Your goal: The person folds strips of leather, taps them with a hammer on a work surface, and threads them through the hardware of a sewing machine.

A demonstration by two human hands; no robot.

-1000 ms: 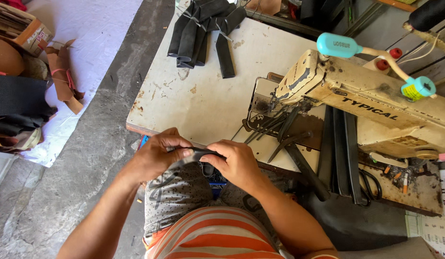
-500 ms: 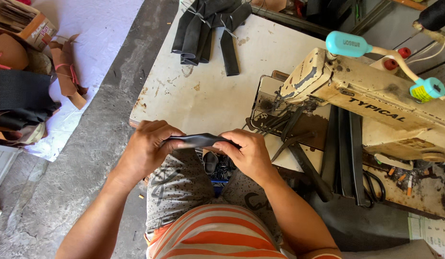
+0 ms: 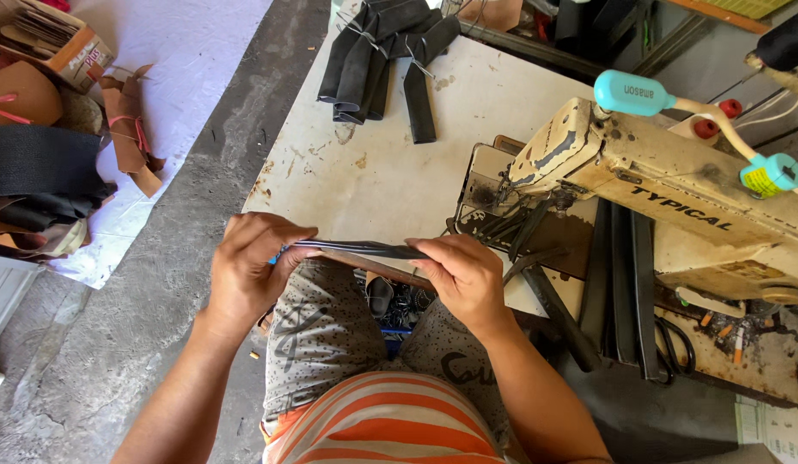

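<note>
Matt black strip [image 3: 360, 249], perhaps leather

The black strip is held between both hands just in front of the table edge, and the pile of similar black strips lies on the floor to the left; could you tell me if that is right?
Not quite. The black strip is indeed held between the left hand and the right hand, but the pile of black strips lies on the far end of the table, not on the floor. The head view shows this.
</note>
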